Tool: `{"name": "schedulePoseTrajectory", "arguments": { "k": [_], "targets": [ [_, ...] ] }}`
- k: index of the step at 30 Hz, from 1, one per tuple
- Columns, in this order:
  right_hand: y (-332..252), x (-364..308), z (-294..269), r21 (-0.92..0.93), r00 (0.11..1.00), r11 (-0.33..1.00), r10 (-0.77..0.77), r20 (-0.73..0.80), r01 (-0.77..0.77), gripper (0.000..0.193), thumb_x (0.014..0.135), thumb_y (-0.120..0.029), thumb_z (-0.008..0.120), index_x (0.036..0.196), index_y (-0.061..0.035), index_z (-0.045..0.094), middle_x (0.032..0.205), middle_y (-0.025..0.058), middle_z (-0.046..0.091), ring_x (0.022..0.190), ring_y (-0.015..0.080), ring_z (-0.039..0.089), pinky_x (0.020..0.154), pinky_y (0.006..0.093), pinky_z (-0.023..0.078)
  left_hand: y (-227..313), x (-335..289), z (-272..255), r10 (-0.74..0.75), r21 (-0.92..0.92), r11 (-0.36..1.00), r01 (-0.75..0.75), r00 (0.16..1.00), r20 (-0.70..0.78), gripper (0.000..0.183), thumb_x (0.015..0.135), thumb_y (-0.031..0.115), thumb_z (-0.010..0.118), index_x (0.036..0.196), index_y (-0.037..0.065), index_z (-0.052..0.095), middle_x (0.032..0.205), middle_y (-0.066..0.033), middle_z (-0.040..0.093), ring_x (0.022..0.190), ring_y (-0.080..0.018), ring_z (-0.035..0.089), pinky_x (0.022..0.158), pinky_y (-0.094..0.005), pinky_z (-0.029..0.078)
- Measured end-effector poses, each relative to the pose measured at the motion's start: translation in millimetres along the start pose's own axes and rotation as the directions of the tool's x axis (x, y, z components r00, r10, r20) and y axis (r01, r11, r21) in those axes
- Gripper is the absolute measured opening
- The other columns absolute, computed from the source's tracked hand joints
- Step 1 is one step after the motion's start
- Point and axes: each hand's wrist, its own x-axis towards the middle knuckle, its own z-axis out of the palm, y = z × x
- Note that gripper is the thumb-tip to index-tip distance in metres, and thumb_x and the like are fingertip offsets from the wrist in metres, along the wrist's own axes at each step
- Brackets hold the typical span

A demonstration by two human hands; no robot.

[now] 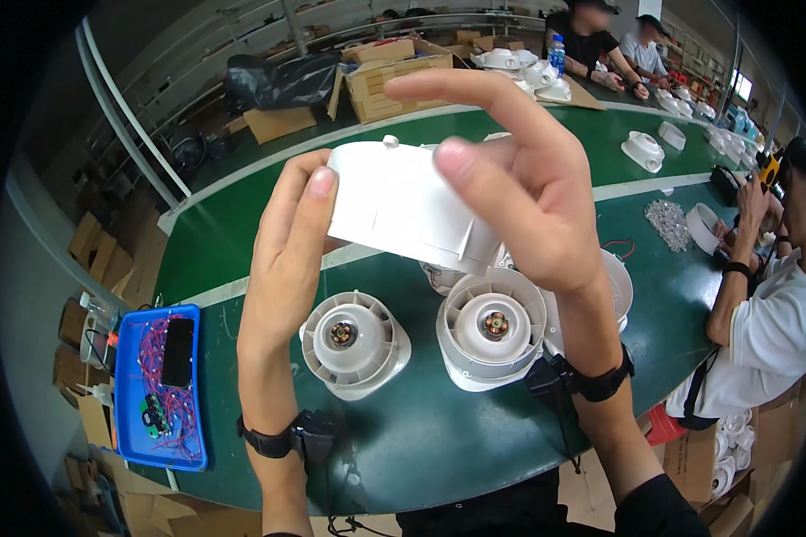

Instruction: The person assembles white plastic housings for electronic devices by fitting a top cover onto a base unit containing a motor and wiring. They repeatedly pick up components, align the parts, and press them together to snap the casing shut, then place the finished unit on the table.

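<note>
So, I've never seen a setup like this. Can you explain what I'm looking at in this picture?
There's no machine here, just a person's two bare hands, with a black strap on each wrist. The one picture comes from a wide fisheye camera on the person's head, looking down, so straight edges bend near the rim.

The left hand holds one end of a curved white part. The right hand is at the other end, index finger raised; how firmly it touches isn't clear.

Below, on the green table, stand two round white housings, with coppery centres. To the left, a blue tray holds thin wires. Other people sit farther off.
</note>
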Motion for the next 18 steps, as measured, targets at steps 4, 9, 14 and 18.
{"name": "schedulePoseTrajectory", "arguments": {
  "k": [4,9,14,18],
  "targets": [
    [0,1,3,0.011,0.998,0.998,0.062,-0.023,-0.062,0.042,0.095,-0.005,0.055,0.135,0.0039,0.046,0.086,0.0132,0.072,0.071,0.0105,0.067,0.062,0.0205,0.049,5,0,7,-0.037,-0.087,0.996,0.027,0.993,-0.113,0.041,0.105,0.036,0.043,0.121,0.001,0.055,0.108,-0.0084,0.062,0.104,-0.0148,0.059,0.089,-0.0312,0.049],
    [4,3,7,0.060,0.979,0.985,0.170,-0.114,-0.164,0.042,0.095,-0.009,0.059,0.133,0.0026,0.048,0.081,0.0129,0.071,0.063,0.0102,0.065,0.053,0.0219,0.048,-8,9,4,0.455,0.277,0.879,-0.388,0.855,-0.249,0.032,0.097,0.024,0.058,0.118,0.000,0.058,0.113,-0.0122,0.063,0.108,-0.0212,0.060,0.093,-0.0349,0.048],
    [9,6,8,0.134,0.961,0.970,0.222,-0.166,-0.201,0.040,0.096,-0.013,0.059,0.131,0.0017,0.049,0.076,0.0117,0.070,0.054,0.0113,0.063,0.043,0.0241,0.047,4,3,-10,0.731,0.475,0.592,-0.650,0.682,0.022,0.032,0.074,-0.001,0.074,0.105,0.002,0.066,0.117,-0.0159,0.062,0.109,-0.0262,0.061,0.094,-0.0385,0.048],
    [9,4,6,0.202,0.949,0.947,0.281,-0.143,-0.250,0.032,0.095,-0.009,0.059,0.125,0.0018,0.054,0.073,0.0121,0.071,0.061,0.0089,0.064,0.052,0.0231,0.046,6,3,-8,0.744,0.470,0.551,-0.690,0.661,0.099,0.033,0.066,-0.003,0.080,0.096,0.002,0.071,0.105,-0.0140,0.066,0.097,-0.0248,0.065,0.084,-0.0340,0.052]
  ]
}}
